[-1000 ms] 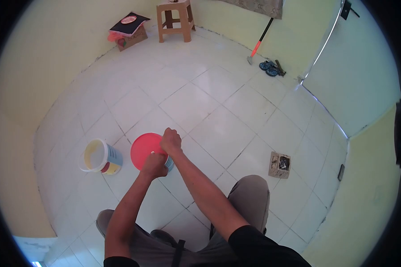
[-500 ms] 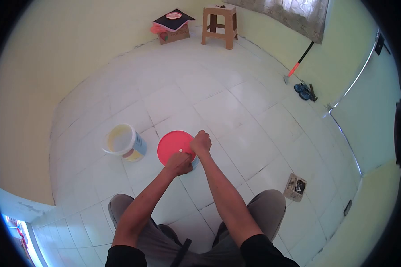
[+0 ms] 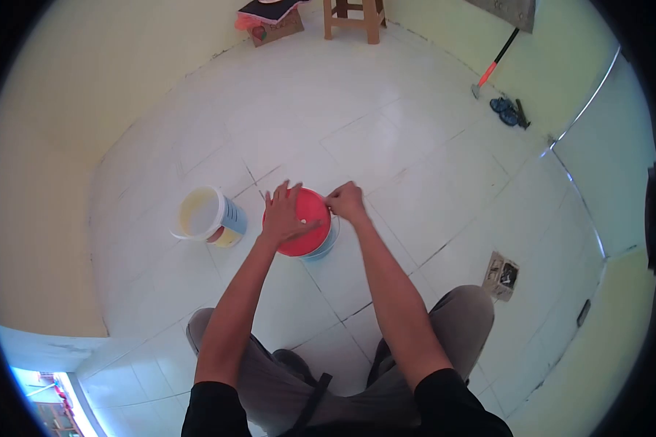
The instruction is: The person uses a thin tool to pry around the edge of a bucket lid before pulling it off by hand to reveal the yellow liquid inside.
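A bucket (image 3: 321,250) with a pale blue side stands on the floor between my knees and the far wall, covered by a round red lid (image 3: 315,206). My left hand (image 3: 283,215) lies across the left part of the lid, its fingers spread. At the lid's right rim, my right hand (image 3: 348,201) is closed with the fingertips pinching the edge; just what they grip there is partly hidden. To the left is an open white bucket (image 3: 235,220) with a yellowish inside and its handle hanging down.
White tiles (image 3: 386,247) cover the floor. At the right lie a small box (image 3: 501,277) with dark contents and a dark flat object (image 3: 584,313). Along the far wall are a cardboard box (image 3: 277,30), a brown stool (image 3: 355,22), a long-handled scraper (image 3: 493,69) and dark sandals (image 3: 506,111).
My left hand has gone from a closed grip at the lid's near right edge to lying spread on its top. My right hand stays closed at the right rim. The view has tilted down.
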Available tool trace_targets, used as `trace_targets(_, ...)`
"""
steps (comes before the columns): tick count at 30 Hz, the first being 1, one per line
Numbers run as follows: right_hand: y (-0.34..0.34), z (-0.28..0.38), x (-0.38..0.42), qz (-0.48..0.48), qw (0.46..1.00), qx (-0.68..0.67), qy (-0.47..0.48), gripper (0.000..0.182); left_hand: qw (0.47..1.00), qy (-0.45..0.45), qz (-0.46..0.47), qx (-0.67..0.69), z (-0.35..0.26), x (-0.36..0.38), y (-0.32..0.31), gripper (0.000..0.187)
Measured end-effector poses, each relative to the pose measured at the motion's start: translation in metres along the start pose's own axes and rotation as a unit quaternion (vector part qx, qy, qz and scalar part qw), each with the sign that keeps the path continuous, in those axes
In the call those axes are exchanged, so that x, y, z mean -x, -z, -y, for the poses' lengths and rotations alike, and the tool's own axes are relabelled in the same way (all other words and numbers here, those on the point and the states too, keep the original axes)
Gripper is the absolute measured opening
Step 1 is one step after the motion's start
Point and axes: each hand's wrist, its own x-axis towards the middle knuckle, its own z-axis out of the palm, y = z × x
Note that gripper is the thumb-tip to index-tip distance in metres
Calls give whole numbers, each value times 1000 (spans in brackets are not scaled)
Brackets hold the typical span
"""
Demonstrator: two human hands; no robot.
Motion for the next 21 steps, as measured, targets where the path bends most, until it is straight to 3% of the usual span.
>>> trace_targets(2, -1, -29, 10, -30, 984, -148, -93, 34, 989, 108, 99, -36, -9, -6, 1, 142)
trace_targets(3, -6, -39, 13, -45, 965, -219, -138, 32, 986, 101, 122, -55, -12, -4, 0, 151)
trace_targets(5, -31, -53, 36, -19, 931, -337, -139, 25, 978, 89, 163, -94, -13, -3, -2, 168)
trace_targets(9, -57, -70, 75, 30, 827, -548, -119, 19, 980, 77, 151, -105, -11, -5, -10, 167)
trace_targets(14, -65, -79, 76, 75, 794, -602, -32, 22, 985, 57, 124, -101, -8, -9, -1, 163)
trace_targets(21, -72, -20, 70, 34, 763, -645, 22, 24, 971, 82, 218, 61, 42, -46, 37, 147)
